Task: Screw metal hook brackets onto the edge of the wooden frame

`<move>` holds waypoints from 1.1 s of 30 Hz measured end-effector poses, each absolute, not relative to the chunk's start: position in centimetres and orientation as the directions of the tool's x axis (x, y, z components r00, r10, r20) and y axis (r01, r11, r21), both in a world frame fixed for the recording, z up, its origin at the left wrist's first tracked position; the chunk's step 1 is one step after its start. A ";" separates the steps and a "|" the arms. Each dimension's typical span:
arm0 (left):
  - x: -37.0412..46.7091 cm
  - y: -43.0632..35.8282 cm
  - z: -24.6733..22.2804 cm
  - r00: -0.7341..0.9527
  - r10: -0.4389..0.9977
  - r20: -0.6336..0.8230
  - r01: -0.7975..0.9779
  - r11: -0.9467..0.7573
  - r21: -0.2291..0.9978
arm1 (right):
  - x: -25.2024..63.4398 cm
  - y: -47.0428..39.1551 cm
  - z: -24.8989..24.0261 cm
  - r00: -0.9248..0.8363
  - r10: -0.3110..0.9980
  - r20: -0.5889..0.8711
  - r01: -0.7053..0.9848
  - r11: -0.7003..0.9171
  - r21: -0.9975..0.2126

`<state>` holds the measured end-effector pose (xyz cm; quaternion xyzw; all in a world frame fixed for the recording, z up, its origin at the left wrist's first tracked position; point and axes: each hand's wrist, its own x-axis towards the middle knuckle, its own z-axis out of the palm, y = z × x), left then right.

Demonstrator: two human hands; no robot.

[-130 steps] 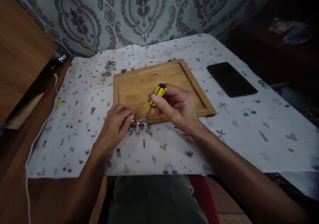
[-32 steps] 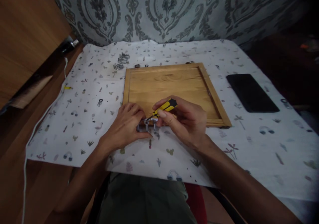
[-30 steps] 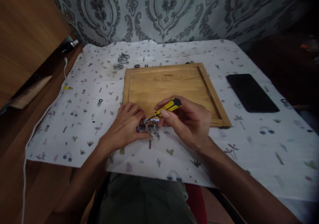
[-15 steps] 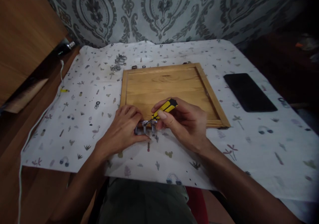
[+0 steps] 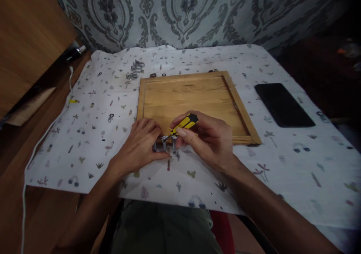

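My right hand [image 5: 210,139] is closed around a short yellow-and-black screwdriver [image 5: 184,124], held at a slant. Its shaft points down and left at a metal hook strip [image 5: 165,145] on the near edge of a wooden framed board [image 5: 180,96]. My left hand [image 5: 142,143] is closed over the left end of that strip and the board's near-left edge, thumb below and fingers above. Prongs of the strip hang toward me. The screwdriver's tip is too small to make out, so whether it sits in a screw cannot be told.
Several loose metal hooks [image 5: 135,69] lie behind the board to the left. A black phone [image 5: 284,105] rests on the patterned tablecloth [image 5: 287,178] at the right. A white cable [image 5: 39,141] runs along the table's left edge, beside wooden furniture [image 5: 31,32].
The screwdriver handle has turned or tilted very slightly in my right hand. My left hand keeps its place, and the whole view has shifted a little.
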<state>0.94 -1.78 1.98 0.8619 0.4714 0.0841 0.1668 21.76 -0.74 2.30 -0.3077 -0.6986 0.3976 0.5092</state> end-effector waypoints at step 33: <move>0.9 -1.7 1.5 0.531 0.847 0.032 0.771 -0.498 0.396 | 21.9 -0.4 2.6 -0.319 0.803 0.504 0.164 0.570 -0.805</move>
